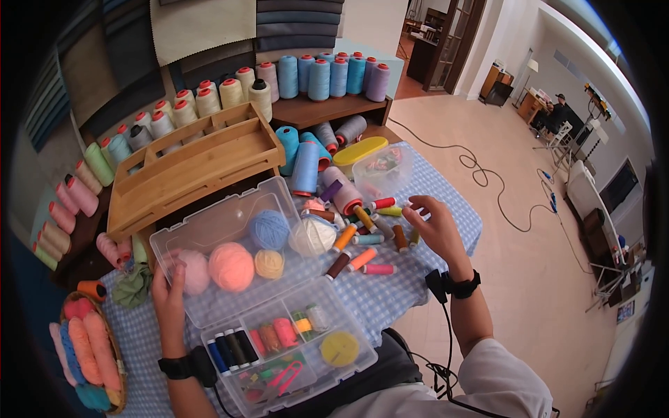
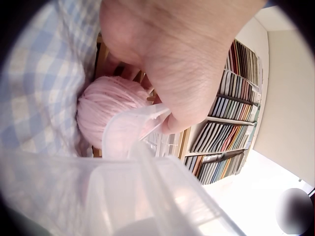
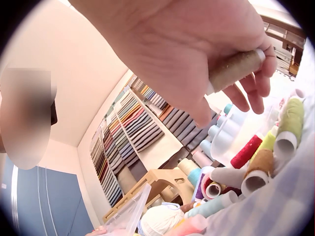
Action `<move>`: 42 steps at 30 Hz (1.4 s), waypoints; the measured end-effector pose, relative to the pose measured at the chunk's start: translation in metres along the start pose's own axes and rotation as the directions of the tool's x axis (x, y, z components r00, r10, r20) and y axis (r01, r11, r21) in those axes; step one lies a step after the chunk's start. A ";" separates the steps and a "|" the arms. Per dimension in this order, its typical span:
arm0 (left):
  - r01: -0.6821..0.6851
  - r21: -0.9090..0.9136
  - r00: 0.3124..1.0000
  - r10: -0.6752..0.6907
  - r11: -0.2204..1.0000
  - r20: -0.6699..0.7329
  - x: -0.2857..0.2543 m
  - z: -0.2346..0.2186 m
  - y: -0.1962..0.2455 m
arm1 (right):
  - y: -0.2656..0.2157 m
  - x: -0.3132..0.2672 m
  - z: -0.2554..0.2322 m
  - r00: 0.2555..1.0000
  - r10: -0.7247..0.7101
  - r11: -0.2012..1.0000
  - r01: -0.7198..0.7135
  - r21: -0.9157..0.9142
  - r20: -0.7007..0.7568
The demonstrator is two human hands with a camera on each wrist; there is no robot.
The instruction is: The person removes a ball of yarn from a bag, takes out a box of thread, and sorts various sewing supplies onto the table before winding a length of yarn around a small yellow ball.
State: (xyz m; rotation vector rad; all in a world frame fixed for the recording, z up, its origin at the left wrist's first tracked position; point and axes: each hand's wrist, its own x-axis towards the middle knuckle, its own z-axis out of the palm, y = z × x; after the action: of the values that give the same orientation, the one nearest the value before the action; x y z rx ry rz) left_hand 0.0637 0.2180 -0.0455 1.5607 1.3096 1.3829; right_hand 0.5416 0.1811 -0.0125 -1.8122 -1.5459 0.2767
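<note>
My left hand (image 1: 168, 299) grips the left edge of the clear plastic lid (image 1: 209, 233) of an open sewing box. Its thumb presses that edge in the left wrist view, with a pink yarn ball (image 2: 110, 108) beyond. My right hand (image 1: 437, 226) is raised over the table's right side. Seen in the right wrist view, it holds a tan thread spool (image 3: 235, 70) in curled fingers. Below and left of it lie loose spools, among them an orange one (image 1: 362, 259) and a magenta one (image 1: 380, 269). The compartmented box base (image 1: 286, 362) contains dark spools, colored spools and a round yellow case (image 1: 339, 347).
Blue, peach, yellow and white (image 1: 313, 235) yarn balls lie behind or beside the clear lid. A wooden tray (image 1: 195, 174) stands behind, before rows of thread cones. A clear tub (image 1: 383, 171) sits at the right rear; a basket (image 1: 122, 369) of yarn skeins is at left.
</note>
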 end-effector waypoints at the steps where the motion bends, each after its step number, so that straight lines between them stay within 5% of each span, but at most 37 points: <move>1: 0.002 0.003 1.000 -0.002 1.000 0.003 0.000 0.000 0.000 | 0.001 0.002 0.001 1.000 -0.028 0.999 0.028 0.017 0.011; 5: 0.013 -0.005 1.000 -0.013 1.000 0.010 0.001 -0.001 0.000 | -0.002 0.005 0.004 0.982 -0.186 0.981 0.188 0.043 -0.042; 11: 0.003 -0.009 1.000 -0.003 1.000 -0.003 0.000 0.000 0.002 | -0.002 0.023 -0.012 0.998 -0.068 0.960 0.063 0.273 0.007; 13: 0.032 -0.038 0.999 -0.032 0.999 0.013 0.001 -0.002 -0.004 | 0.003 0.037 -0.012 0.985 -0.164 0.913 0.128 0.386 0.059; 15: -0.058 0.024 0.998 0.057 0.998 0.025 0.002 -0.003 -0.009 | -0.014 0.048 -0.017 0.932 -0.230 0.780 0.005 0.626 0.279; 17: -0.128 0.122 0.991 0.124 0.984 0.041 0.004 -0.007 -0.016 | -0.029 0.055 -0.009 0.836 -0.413 0.735 0.072 0.674 0.361; 22: -0.101 0.075 0.994 0.097 0.992 0.055 0.000 -0.006 0.004 | -0.090 0.063 0.026 0.674 -0.576 0.687 0.092 0.721 0.463; 28: -0.218 0.047 0.976 0.218 0.975 -0.002 -0.009 -0.021 0.039 | -0.095 0.061 0.070 0.607 -0.590 0.642 -0.048 0.765 0.533; 30: -0.298 0.414 0.945 0.327 0.860 0.000 -0.027 -0.023 0.074 | -0.088 0.059 0.073 0.615 -0.576 0.650 -0.055 0.758 0.539; 31: -0.280 0.422 0.951 0.309 0.862 -0.001 -0.039 -0.021 0.092 | -0.085 0.057 0.073 0.623 -0.569 0.656 -0.049 0.753 0.536; 33: -0.371 0.617 0.928 0.264 0.694 0.262 -0.062 -0.014 0.124 | -0.084 0.056 0.075 0.633 -0.569 0.639 -0.060 0.766 0.525; 35: -0.440 0.631 0.850 0.069 0.640 0.523 -0.080 -0.005 0.132 | -0.085 0.055 0.079 0.683 -0.488 0.666 -0.111 0.738 0.543; 38: -0.412 0.649 0.788 -0.107 0.639 0.606 -0.100 0.021 0.119 | -0.087 0.052 0.080 0.710 -0.444 0.670 -0.142 0.729 0.547; 42: -0.477 0.720 0.817 -0.049 0.505 0.575 -0.107 0.025 0.106 | -0.086 0.051 0.083 0.729 -0.430 0.651 -0.158 0.742 0.533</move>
State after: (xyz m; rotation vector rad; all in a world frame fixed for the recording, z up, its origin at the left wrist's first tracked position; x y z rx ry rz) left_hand 0.1211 0.0900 0.0159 2.6162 1.5125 0.2276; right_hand 0.4396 0.2616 -0.0023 -0.8952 -1.6437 1.4240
